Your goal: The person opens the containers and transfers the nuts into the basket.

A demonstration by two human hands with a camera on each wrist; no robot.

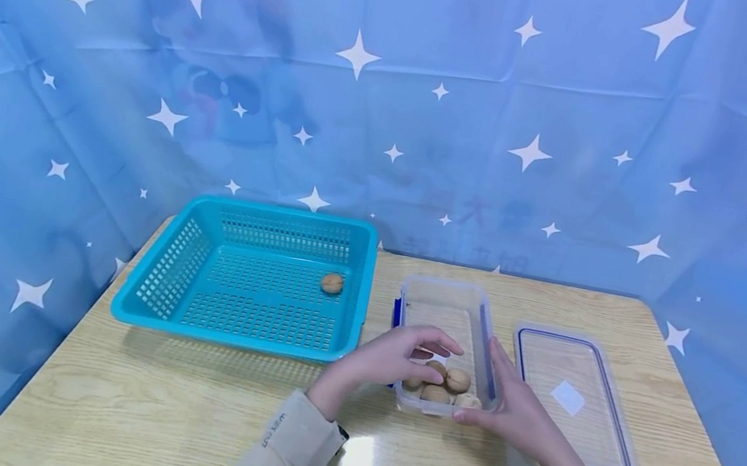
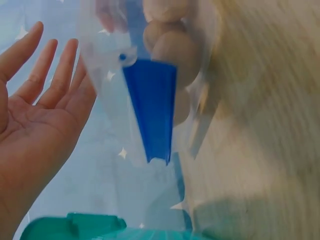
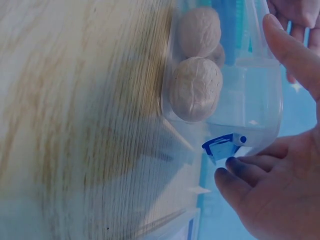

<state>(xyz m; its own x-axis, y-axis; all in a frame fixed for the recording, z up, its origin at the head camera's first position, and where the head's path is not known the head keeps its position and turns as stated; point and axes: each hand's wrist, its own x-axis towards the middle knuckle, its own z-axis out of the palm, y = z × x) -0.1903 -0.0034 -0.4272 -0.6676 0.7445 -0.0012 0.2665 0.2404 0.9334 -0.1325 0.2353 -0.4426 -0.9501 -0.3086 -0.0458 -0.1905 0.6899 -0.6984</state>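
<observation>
A clear plastic food box (image 1: 487,310) with blue side latches stands lidless on the table, with several walnuts (image 1: 458,381) gathered at its near end. My left hand (image 1: 401,358) hovers over the box's near half, fingers loosely extended. In the left wrist view that hand (image 2: 47,115) looks spread, with nothing between its fingers, beside a hanging blue latch (image 2: 152,110). My right hand (image 1: 517,409) holds the near right corner, thumb at the front and fingers along the side. The right wrist view shows its fingers (image 3: 235,187) by another latch (image 3: 222,146).
Left of the box is a turquoise basket (image 1: 232,339) with a single walnut (image 1: 332,283) inside. A clear lid with a blue seal (image 1: 592,398) lies flat on the wooden table (image 1: 119,405) to the right. A blue star-patterned cloth (image 1: 393,106) hangs behind and around the table.
</observation>
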